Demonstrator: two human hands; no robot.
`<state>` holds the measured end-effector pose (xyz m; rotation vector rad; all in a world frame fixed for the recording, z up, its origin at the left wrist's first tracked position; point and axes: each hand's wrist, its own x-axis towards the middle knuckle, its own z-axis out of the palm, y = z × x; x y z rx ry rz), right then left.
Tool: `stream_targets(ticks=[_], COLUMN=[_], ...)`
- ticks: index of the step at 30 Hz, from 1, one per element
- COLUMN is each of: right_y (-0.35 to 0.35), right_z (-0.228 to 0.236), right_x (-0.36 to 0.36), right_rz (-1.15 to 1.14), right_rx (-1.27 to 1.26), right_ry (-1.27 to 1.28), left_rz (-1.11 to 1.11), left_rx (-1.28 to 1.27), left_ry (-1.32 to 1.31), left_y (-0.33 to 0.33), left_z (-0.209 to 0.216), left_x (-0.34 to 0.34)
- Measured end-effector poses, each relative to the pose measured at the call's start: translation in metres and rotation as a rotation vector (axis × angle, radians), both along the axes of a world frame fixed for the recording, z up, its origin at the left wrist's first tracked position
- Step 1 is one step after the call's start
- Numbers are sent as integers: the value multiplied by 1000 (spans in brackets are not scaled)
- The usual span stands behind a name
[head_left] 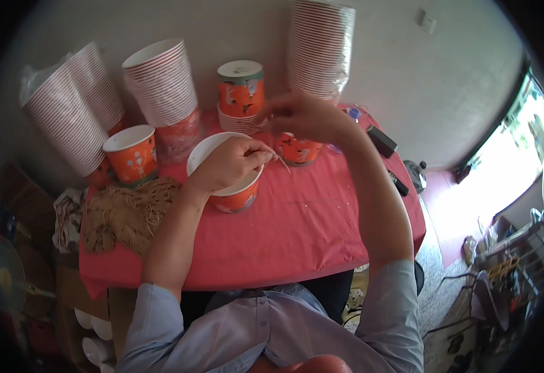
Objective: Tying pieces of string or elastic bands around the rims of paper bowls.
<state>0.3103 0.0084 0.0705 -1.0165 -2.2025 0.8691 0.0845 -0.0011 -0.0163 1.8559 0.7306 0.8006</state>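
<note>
My left hand (239,160) is closed in a pinch over an open orange and white paper bucket (233,202). A thin pale string (283,163) sticks out from its fingertips to the right. My right hand (303,117) is raised farther back, above another orange bucket (298,151), and its fingers are smeared by motion. Whether it holds anything cannot be made out. To the left of the near bucket lies a tangled heap of tan string (129,211). Behind my hands, an upside-down orange bucket (241,93) sits on a short stack of white-rimmed buckets.
Tall plastic-wrapped stacks of paper buckets (163,84) stand along the wall, with another stack (322,50) at the back right. A single orange bucket (131,155) is behind the string heap. A black box (381,142) lies on the red tablecloth (284,242) at the right edge.
</note>
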Motion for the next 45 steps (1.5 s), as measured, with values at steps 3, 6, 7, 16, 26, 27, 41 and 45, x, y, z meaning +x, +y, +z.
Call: stream_targets(ticks=[3, 6, 7, 16, 26, 27, 41, 45], right_y=[18, 19, 13, -37, -36, -39, -51, -54], right_z=[-12, -47, -52, -111, -131, -130, -121, -119], right_x=[-9, -4, -3, -10, 1, 2, 25, 22], right_rz=[-72, -474, -465, -342, -333, -326, -477, -551], right_rx=[6, 416, 419, 216, -58, -64, 28, 360], right_ry=[-84, -218, -212, 287, 505, 498, 335, 22], left_rz=[-18, 95, 79, 81, 97, 105, 133, 134], left_rx=[-95, -215, -233, -257, -220, -225, 49, -20], left_ry=[-4, -7, -45, -89, -85, -91, 195, 152], left_y=[1, 5, 9, 10, 11, 11, 7, 9], left_z=[0, -1, -2, -6, -8, -8, -2, -7], left_x=[-10, -11, -13, -10, -12, -11, -17, -16])
